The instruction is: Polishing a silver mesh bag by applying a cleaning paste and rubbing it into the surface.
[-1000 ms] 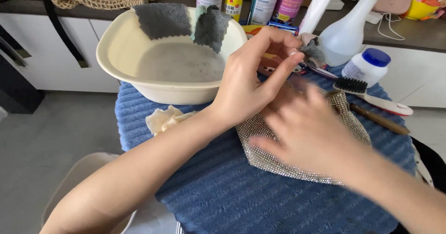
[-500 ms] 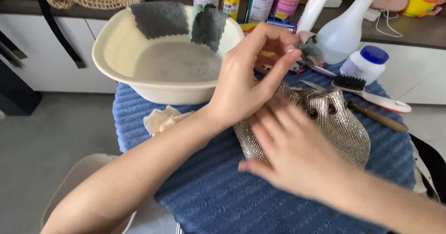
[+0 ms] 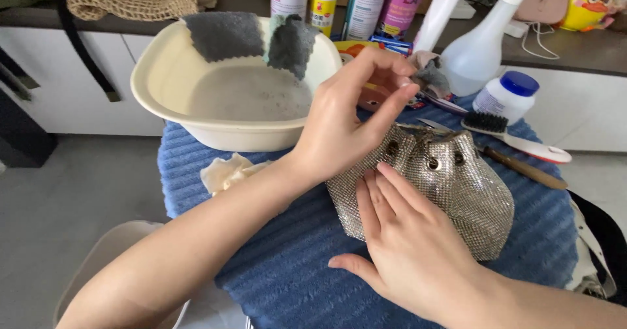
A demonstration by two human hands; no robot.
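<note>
Silver mesh pouch [image 3: 450,185]: it is laid on the blue ribbed towel [image 3: 287,264], in the middle of the scene, a little to the right; its mouth with round eyelets is turned to the far side.
Right hand [image 3: 408,250]: it is laid open and flat on the near left part of the pouch, with the fingers spread; nothing is gripped.
Left hand [image 3: 346,123]: it is raised over the far left corner of the pouch, the fingers half curled; it cannot be told if something small is pinched.
Around the hands: a cream basin [image 3: 163,87] with cloudy water is placed far left, two grey cloths [image 3: 255,35] hung on its rim; a brush [image 3: 516,136] and a spray bottle [image 3: 483,42] are seen far right.
Risk: the basin could probably be knocked by the left forearm, and water spilled; the mesh could be snagged by the fingernails.
Surface: a towel-covered table.
Room: white cabinets [image 3: 59,81] and a grey floor [image 3: 78,185] are seen at the left.
</note>
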